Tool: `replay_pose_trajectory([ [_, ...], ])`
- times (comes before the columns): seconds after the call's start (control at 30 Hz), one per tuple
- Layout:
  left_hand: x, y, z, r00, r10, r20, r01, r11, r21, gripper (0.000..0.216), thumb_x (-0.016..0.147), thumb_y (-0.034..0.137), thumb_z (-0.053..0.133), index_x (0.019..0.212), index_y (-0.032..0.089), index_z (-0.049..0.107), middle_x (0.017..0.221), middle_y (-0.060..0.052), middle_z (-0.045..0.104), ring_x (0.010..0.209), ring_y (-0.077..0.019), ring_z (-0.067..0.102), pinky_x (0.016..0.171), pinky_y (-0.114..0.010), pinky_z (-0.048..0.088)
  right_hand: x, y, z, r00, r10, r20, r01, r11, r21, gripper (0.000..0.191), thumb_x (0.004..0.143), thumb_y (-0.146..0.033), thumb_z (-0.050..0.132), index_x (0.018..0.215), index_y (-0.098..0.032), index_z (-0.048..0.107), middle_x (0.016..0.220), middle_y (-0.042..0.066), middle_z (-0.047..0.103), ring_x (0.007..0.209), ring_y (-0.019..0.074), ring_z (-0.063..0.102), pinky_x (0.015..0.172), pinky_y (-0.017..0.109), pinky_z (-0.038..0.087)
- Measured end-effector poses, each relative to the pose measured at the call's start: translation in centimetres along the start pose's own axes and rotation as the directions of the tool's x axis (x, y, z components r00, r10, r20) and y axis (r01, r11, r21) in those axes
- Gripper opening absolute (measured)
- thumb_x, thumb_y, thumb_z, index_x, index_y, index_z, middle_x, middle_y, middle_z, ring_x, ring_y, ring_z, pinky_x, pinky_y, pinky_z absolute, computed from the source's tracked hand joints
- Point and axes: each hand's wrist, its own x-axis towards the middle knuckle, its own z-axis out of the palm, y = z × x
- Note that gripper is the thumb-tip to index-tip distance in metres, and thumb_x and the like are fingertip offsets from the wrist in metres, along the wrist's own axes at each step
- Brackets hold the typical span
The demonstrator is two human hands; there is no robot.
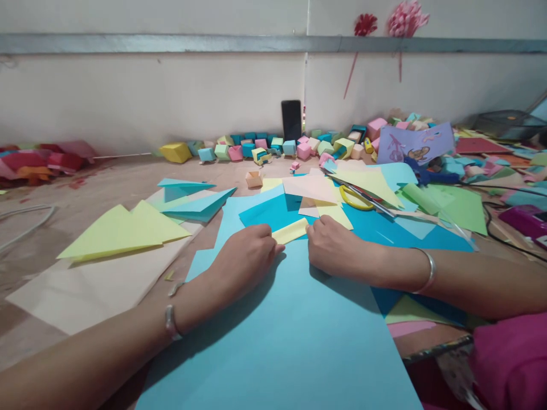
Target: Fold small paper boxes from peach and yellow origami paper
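Note:
A narrow folded strip of yellow paper (289, 232) is stretched between my two hands, just above a large light blue sheet (282, 330). My left hand (248, 250) pinches the strip's left end, fingers closed and thumb along its lower edge. At the opposite end my right hand (335, 245) grips it with curled fingers. Behind the strip lie darker blue paper (267, 210) and a pale pink piece (310, 189). Scissors with a yellow handle (355, 199) rest on the papers beyond my right hand.
Folded yellow paper (123, 230) and white sheets (92, 290) lie at the left. Small paper boxes (222, 151) line the wall, with a phone (292, 119) standing among them. A purple printed card (414, 143) and a dark cable (489, 219) are at the right.

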Motion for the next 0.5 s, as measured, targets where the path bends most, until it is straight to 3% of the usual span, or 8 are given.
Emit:
replay_pose_trajectory([
  [0.1,0.7,-0.5,-0.4,0.999,-0.030,-0.018,0.029,0.999,-0.031,0.030,0.093,0.021,0.047,0.072,0.013,0.067,0.077,-0.007,0.061,0.070,-0.0181,0.054,0.061,-0.030,0.036,-0.1,0.1,-0.1,1.000,-0.017,-0.020,0.016,1.000,-0.008,0.021,0.076,0.002,0.049,0.068,-0.011,0.063,0.069,0.010,0.057,0.064,0.0199,0.050,0.056,0.032,0.019],
  [0.23,1.3,-0.9,-0.5,1.000,0.017,0.005,-0.017,1.000,-0.015,0.025,0.090,0.014,0.045,0.077,0.017,0.066,0.076,-0.005,0.056,0.068,-0.0167,0.050,0.055,-0.028,0.028,0.0,0.2,0.1,0.999,-0.029,-0.039,0.028,0.999,-0.023,0.022,0.075,0.003,0.048,0.067,-0.012,0.063,0.069,0.011,0.058,0.063,0.0197,0.050,0.056,0.032,0.019],
  [0.4,1.5,-1.0,-0.1,0.996,0.051,0.075,-0.055,0.998,0.041,0.029,0.094,0.014,0.035,0.106,0.016,0.062,0.089,-0.007,0.058,0.072,-0.0192,0.052,0.057,-0.030,0.031,0.0,0.3,0.0,0.999,-0.026,-0.032,0.027,1.000,0.013,0.020,0.076,0.001,0.051,0.066,-0.012,0.061,0.069,0.011,0.060,0.063,0.0176,0.048,0.057,0.032,0.019],
  [0.5,1.8,-1.3,0.0,0.989,0.078,0.129,-0.086,0.995,0.054,0.028,0.094,0.014,0.034,0.110,0.016,0.057,0.095,-0.008,0.058,0.070,-0.0186,0.052,0.056,-0.030,0.032,-0.1,0.4,0.0,0.999,-0.027,-0.030,0.028,0.999,0.034,0.021,0.077,0.001,0.051,0.065,-0.012,0.061,0.070,0.011,0.061,0.063,0.0173,0.047,0.058,0.033,0.019],
])
